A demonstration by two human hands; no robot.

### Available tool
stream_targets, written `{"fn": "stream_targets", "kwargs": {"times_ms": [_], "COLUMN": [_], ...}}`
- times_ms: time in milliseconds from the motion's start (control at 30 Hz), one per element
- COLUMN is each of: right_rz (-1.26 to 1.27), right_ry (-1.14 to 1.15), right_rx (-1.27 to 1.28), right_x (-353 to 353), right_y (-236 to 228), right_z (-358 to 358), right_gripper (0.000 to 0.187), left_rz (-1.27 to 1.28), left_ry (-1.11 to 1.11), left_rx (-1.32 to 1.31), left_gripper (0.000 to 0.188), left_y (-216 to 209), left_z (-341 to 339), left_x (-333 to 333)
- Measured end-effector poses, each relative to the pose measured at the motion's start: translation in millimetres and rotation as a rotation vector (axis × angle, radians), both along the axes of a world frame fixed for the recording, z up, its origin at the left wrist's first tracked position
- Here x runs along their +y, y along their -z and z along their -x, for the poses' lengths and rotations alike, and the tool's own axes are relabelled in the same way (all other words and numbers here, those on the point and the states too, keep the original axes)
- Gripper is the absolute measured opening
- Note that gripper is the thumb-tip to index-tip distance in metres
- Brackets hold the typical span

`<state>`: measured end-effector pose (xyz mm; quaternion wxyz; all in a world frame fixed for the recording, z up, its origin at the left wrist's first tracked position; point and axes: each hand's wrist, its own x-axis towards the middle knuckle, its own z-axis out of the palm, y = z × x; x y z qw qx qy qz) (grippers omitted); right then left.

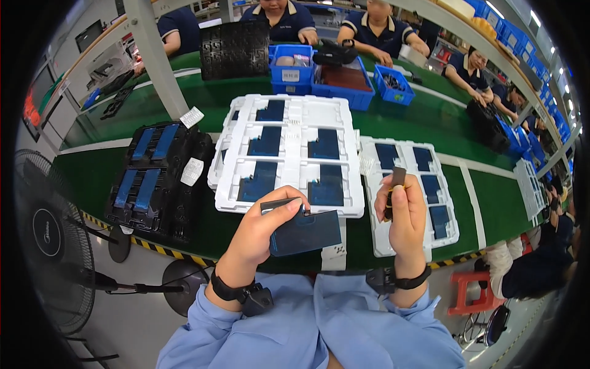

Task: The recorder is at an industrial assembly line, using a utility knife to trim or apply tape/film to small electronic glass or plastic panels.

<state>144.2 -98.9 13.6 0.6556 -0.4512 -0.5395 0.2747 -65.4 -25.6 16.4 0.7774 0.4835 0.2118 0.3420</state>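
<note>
My left hand (251, 232) is closed on a dark, flat notched panel (309, 236) with a bluish film sheen, thumb on top near the notch. It is held up before the near edge of the green table. To its right, my right hand (407, 220) grips a small dark flat strip (399, 176) upright between thumb and fingers. Something with yellow edges shows below the strip, partly hidden by the fingers. Behind my left hand lies a white moulded tray (294, 175) with several similar blue-black panels in its pockets. A smaller white tray (384, 238) with such panels lies beside my right hand.
Black trays with blue strips (149, 189) stand at the left, near a fan (52, 237). Blue bins (292, 77) and a black patterned sheet (235, 51) stand at the back. Several people work across the green table (203, 98). A red stool (470, 294) is at the lower right.
</note>
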Motion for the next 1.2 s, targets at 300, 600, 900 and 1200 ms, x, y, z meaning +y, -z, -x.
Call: {"fn": "stream_targets", "kwargs": {"times_ms": [300, 600, 900, 1200], "right_rz": [0.011, 0.139, 0.123, 0.178], "right_ry": [-0.209, -0.266, -0.285, -0.307], "right_rx": [-0.841, -1.017, -1.124, -1.154], "right_x": [-12.4, -6.9, -1.0, -1.9], "right_y": [-1.1, -3.9, 0.7, 8.3], "right_z": [4.1, 27.8, 36.2, 33.8], "right_gripper": [0.012, 0.038, 0.044, 0.043], "left_rz": [-0.26, -0.355, -0.46, -0.532], "left_ry": [0.27, 0.293, 0.319, 0.298], "left_rx": [0.317, 0.425, 0.483, 0.524], "left_gripper": [0.019, 0.028, 0.033, 0.033], "left_y": [14.3, 30.5, 13.6, 18.7], "left_z": [9.9, 15.4, 21.6, 17.0], "left_x": [-4.1, -8.2, -14.1, -14.5]}}
